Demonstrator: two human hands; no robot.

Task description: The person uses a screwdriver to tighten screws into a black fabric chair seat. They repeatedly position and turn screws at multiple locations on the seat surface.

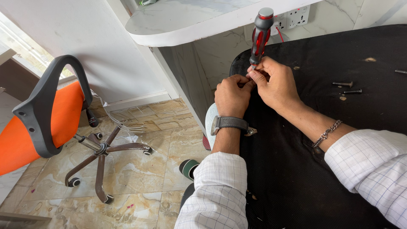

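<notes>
Sleeves of white checked fabric cover both forearms nearest the camera. The left hand (231,95) wears a grey wristwatch (230,123) and is curled into a closed fist; what it pinches is hidden between the fingers. The right hand (274,82), with a metal chain bracelet (326,133) on its wrist, touches the left at the fingertips and is closed around the lower shaft of a screwdriver (260,36). The screwdriver stands nearly upright, its red and black handle rising above both hands; the tip is hidden by the fingers.

Both hands rest at the edge of a black fabric seat panel (322,169), which extends beneath and to the right of them. Two bolts (347,87) lie on the panel right of the right hand, well apart from it.

Left of the hands, farther off on the tiled floor (140,178), stands an orange office chair (46,118) on a castor base. Beyond the hands is a white marble counter (190,21).
</notes>
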